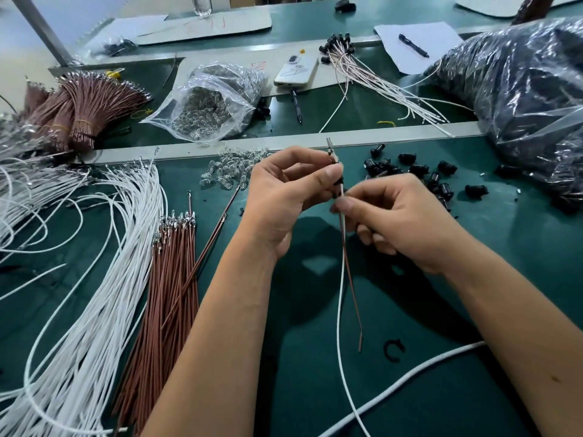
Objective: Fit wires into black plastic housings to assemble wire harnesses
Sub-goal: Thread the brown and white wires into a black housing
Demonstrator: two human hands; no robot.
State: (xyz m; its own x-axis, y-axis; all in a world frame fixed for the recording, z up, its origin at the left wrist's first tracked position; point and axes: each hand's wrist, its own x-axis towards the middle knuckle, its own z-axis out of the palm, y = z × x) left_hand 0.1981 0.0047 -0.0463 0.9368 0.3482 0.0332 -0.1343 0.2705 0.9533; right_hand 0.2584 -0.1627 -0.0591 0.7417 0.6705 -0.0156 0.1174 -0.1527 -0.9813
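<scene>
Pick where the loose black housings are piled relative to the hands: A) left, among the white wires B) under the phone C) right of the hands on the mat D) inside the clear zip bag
C: the loose black housings lie scattered on the green mat just right of the right hand.

A white phone [296, 73] lies on the green surface [410, 389] beside a black pen [296, 107]; another pen [413, 45] rests on white paper [419, 33].
</scene>
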